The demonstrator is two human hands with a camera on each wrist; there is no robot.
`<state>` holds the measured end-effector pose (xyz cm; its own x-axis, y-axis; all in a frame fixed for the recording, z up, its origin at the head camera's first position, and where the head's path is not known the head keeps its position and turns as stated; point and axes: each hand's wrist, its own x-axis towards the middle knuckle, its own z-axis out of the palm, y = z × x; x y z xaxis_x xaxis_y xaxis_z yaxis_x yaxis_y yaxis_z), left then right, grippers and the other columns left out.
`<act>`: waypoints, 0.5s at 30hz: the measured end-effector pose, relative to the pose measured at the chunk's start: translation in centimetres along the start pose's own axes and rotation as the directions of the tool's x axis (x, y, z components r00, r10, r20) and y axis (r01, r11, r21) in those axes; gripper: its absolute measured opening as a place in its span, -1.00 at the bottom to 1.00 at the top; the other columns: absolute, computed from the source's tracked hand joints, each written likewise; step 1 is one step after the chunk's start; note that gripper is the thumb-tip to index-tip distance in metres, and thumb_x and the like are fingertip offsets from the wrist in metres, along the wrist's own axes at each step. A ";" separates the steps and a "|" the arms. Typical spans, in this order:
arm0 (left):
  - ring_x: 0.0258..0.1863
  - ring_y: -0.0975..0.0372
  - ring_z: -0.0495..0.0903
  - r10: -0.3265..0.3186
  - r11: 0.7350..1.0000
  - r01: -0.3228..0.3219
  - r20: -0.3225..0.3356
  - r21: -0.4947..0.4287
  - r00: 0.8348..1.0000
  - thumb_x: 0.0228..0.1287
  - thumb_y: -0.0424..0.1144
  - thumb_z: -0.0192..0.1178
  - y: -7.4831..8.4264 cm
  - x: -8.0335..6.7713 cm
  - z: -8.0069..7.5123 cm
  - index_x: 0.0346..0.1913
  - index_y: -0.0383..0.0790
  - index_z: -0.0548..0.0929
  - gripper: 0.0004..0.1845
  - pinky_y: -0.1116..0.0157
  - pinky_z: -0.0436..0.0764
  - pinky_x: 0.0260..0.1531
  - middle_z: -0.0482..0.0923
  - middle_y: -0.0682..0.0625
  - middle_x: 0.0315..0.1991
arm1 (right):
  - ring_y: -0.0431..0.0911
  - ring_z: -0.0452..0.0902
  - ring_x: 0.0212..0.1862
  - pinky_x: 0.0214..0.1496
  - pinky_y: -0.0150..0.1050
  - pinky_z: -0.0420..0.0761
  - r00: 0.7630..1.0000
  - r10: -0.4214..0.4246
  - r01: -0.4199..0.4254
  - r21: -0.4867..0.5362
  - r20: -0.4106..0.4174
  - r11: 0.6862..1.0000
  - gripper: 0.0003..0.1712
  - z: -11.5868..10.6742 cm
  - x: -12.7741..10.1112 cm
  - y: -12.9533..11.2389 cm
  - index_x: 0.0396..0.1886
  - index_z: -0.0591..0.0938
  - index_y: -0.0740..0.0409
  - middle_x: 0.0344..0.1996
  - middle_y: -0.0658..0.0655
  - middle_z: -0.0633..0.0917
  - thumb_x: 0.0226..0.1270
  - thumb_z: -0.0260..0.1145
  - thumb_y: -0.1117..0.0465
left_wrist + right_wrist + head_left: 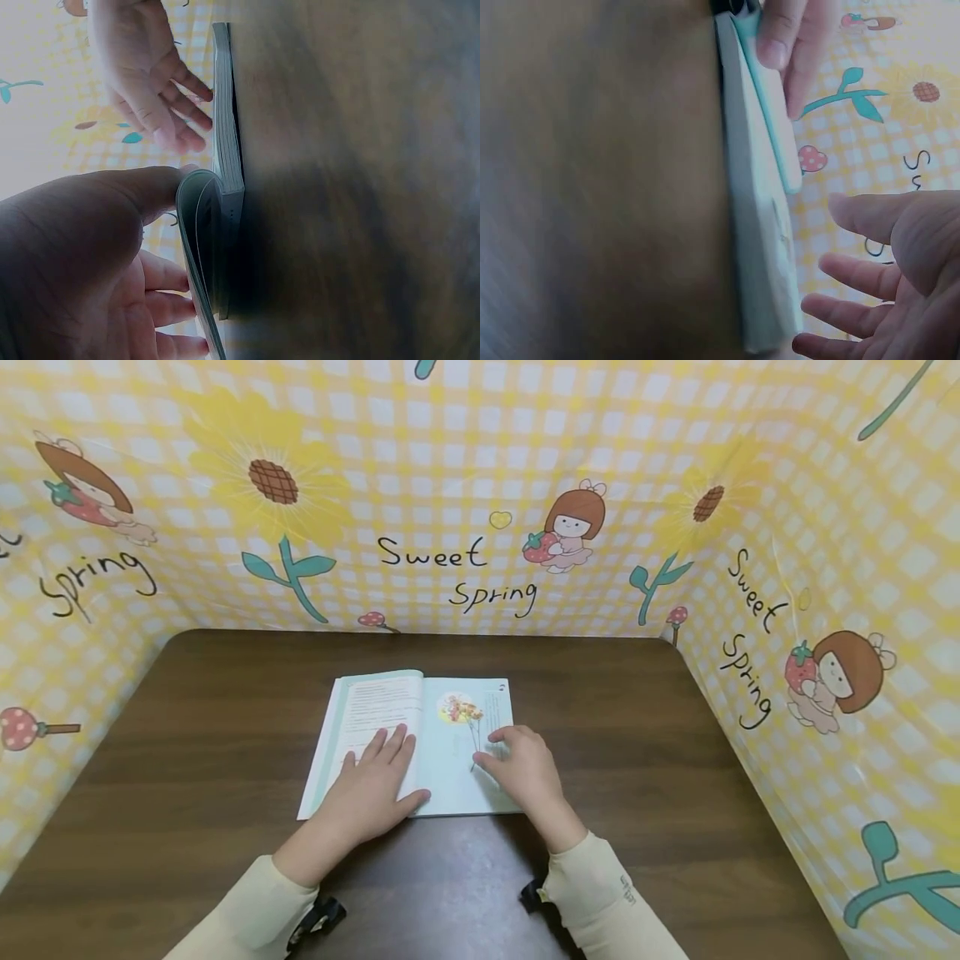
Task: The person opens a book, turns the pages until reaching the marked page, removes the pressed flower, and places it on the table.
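An open book (450, 739) with pale green pages lies flat on the dark wooden table (660, 752), a flower picture on its right page. My left hand (375, 777) rests flat on the left page, fingers straight, thumb near the lower end of the gutter. My right hand (525, 768) lies on the right page with loosely bent fingers touching the paper beside the picture. In the left wrist view the left hand (90, 262) sits by a curling page of the book (225, 150). The right wrist view shows the right hand (900, 285) spread beside the book (761, 247).
A yellow checked backdrop (450, 485) printed with sunflowers and "Sweet Spring" walls the table at the back and on both sides. Bare tabletop lies left, right and in front of the book. Cream sleeves (607, 902) cover both forearms.
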<state>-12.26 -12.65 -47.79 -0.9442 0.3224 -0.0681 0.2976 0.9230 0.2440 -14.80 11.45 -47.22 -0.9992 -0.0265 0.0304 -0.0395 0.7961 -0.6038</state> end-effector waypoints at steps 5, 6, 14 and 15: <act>0.60 -0.19 0.04 0.005 1.000 -0.005 -0.007 0.003 1.000 0.34 0.27 0.24 -0.1 -0.1 0.0 0.58 -0.30 0.22 -0.03 -0.45 0.16 0.33 0.07 -0.22 0.62 | 0.14 0.59 0.11 0.20 0.06 0.56 0.999 0.031 -0.032 -0.039 -0.035 0.999 -0.56 1.3 -0.6 -0.5 -0.14 0.75 0.10 0.10 0.20 0.69 0.12 0.61 -0.07; 0.60 -0.19 0.05 0.005 1.000 -0.005 -0.010 0.004 1.000 0.34 0.27 0.24 -0.1 -0.1 0.0 0.58 -0.30 0.22 -0.03 -0.45 0.16 0.33 0.08 -0.22 0.62 | 0.14 0.58 0.11 0.20 0.07 0.55 0.998 0.036 -0.038 -0.046 -0.046 0.998 -0.55 1.5 -0.6 -0.6 -0.15 0.75 0.10 0.09 0.19 0.69 0.10 0.62 -0.09; 0.60 -0.18 0.04 0.004 1.000 -0.004 -0.009 0.001 1.000 0.34 0.27 0.24 -0.1 0.0 0.1 0.59 -0.29 0.21 -0.02 -0.46 0.15 0.33 0.06 -0.22 0.62 | 0.14 0.52 0.15 0.26 0.07 0.49 0.995 0.061 -0.069 -0.113 -0.078 0.991 -0.40 2.7 -1.0 -0.8 -0.11 0.73 0.10 0.12 0.17 0.64 -0.06 0.69 -0.15; 0.60 -0.18 0.03 0.004 1.000 -0.004 -0.009 0.000 1.000 0.34 0.27 0.24 -0.1 0.0 0.1 0.59 -0.29 0.21 -0.03 -0.46 0.14 0.33 0.06 -0.22 0.62 | 0.14 0.52 0.16 0.27 0.07 0.49 0.995 0.059 -0.069 -0.118 -0.080 0.991 -0.41 2.7 -1.0 -0.8 -0.11 0.73 0.10 0.13 0.17 0.63 -0.05 0.68 -0.15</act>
<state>-12.28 -12.69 -47.94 -0.9441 0.3243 -0.0587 0.3014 0.9218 0.2438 -13.84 9.23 -48.95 -0.9959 0.0693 0.0583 0.0303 0.8616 -0.5067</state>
